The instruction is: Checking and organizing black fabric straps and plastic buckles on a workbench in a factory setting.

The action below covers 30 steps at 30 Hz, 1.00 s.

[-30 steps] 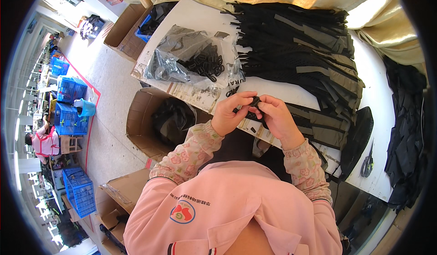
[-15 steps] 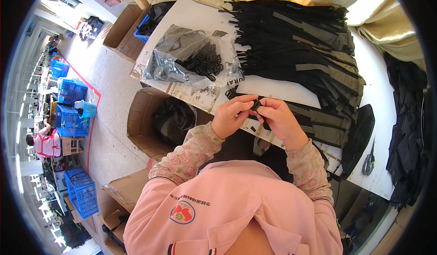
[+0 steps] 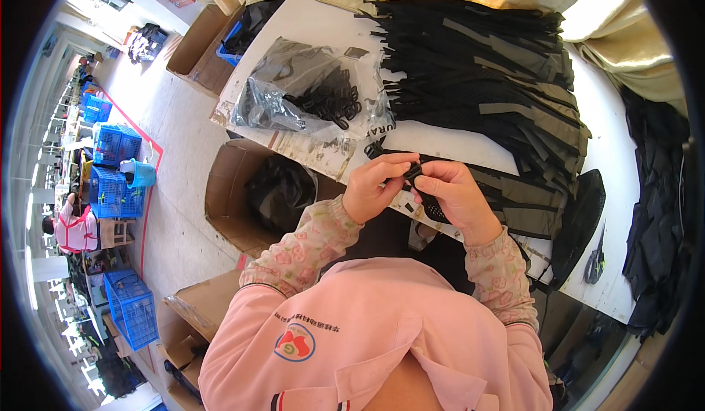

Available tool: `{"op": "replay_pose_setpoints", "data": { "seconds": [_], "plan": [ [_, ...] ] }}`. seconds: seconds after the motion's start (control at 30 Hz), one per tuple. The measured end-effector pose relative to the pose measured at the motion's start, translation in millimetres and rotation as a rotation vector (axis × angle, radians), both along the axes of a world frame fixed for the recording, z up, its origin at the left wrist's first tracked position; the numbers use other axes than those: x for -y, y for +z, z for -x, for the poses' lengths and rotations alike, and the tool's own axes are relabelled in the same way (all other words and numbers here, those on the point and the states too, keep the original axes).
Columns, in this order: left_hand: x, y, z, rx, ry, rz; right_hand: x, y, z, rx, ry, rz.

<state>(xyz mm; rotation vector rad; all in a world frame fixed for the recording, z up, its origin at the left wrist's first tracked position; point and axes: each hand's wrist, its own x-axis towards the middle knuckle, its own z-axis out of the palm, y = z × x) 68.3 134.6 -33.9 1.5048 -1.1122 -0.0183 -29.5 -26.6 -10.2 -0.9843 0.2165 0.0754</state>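
Black plastic buckle (image 3: 413, 172) sits pinched between both hands at the near edge of the white table (image 3: 433, 141). Left hand (image 3: 376, 187) grips it from the left with thumb and fingers closed on it; right hand (image 3: 455, 198) holds its other end plus a black strap (image 3: 433, 207). Looks mid-assembly: big pile of black straps (image 3: 499, 81) behind the buckle seems unprocessed, clear bag of buckles (image 3: 308, 92) far left of it. Open cardboard box (image 3: 250, 191) on the floor left of the table. Blue crates (image 3: 114, 169) line a factory aisle.
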Motion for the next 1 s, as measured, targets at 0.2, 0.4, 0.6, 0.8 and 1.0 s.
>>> {"op": "replay_pose_setpoints", "data": {
  "seconds": [0.2,0.4,0.6,0.8,1.0],
  "plan": [
    [3,-5,-1,-0.066,0.017,0.041,-13,2,-1,0.044,-0.153,0.372],
    [2,-1,0,-0.043,0.024,-0.017,-3,-2,-1,0.028,-0.089,0.15],
    [8,4,-2,-0.091,0.01,-0.006,-6,5,-6,0.116,-0.203,0.27],
    [11,9,-11,-1.33,-0.205,0.096,-1,2,-7,0.419,-0.243,1.084],
    [12,6,-5,-1.323,-0.181,-0.028,-15,-9,-3,0.45,-0.417,1.25]
  ]
}}
